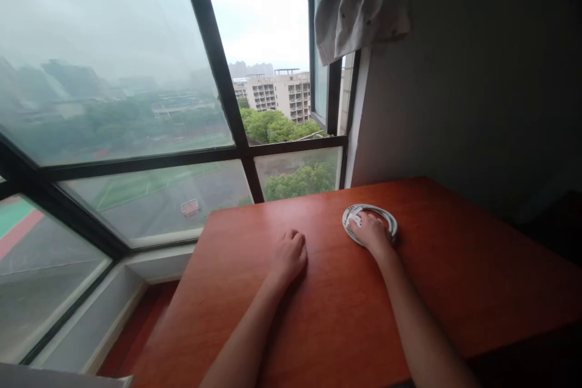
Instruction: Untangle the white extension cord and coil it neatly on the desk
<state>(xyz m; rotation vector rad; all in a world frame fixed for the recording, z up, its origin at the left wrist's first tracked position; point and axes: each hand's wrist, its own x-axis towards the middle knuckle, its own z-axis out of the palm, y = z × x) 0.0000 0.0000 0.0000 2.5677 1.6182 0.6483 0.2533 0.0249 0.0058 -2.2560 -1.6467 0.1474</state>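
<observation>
Head view: the right grip [370, 231] lies palm down on a coiled white cable [384, 211]. Its fingers are bent over the near left part of the ring and cover it. Whether they pinch the cable or only rest on it cannot be told. The far and right arcs of the coil show past the knuckles, flat on the table [454, 267]. A small white piece, seemingly a plug, shows just beside the fingertips at the left of the ring.

The left grip [290, 254] sits well apart to the left and a little nearer the person. It is curled together into a loose fist, knuckles away, holding nothing, and rests on bare wood. Both forearms run back over the table toward the near edge.

The coil lies in the far half of the table, near its far edge but not at it, with a strip of bare wood between. To the right, reddish-brown surface runs bare to the right edge; to the left it runs bare past the left grip to the slanting left edge. Beyond the far edge stand a dark-framed window [136, 103] and a grey wall [477, 73], with a pale curtain [359, 6] bunched at the top of the open sash.
</observation>
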